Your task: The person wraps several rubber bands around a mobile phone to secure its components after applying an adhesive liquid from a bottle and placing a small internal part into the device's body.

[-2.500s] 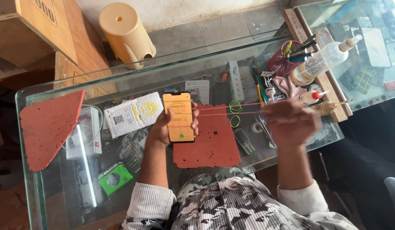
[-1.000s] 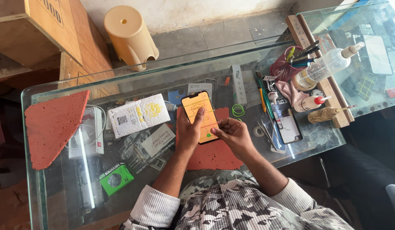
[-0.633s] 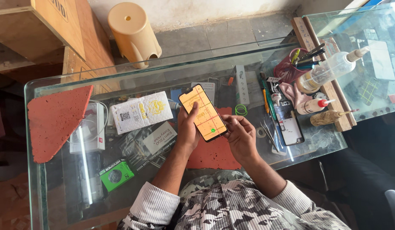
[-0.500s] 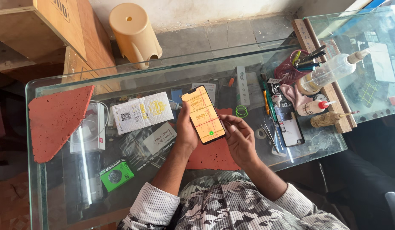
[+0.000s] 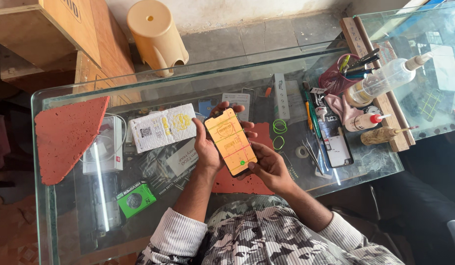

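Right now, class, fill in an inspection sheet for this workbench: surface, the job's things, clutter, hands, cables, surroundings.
Surface: glass table, see-through, items also on a shelf beneath.
Job's things: phone with lit orange screen, held above a red mat.
Clutter: white packet, green box, two green rubber bands, squeeze bottle, tool cup.
Hands: left hand grips the phone's edge; right hand holds its lower end.
Cables: white cable by the white device under the glass.
Surroundings: plastic stool, cardboard box.

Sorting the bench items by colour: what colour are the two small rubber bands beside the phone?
Bright green; the rubber bands lie right of the phone, clearest in the head view.
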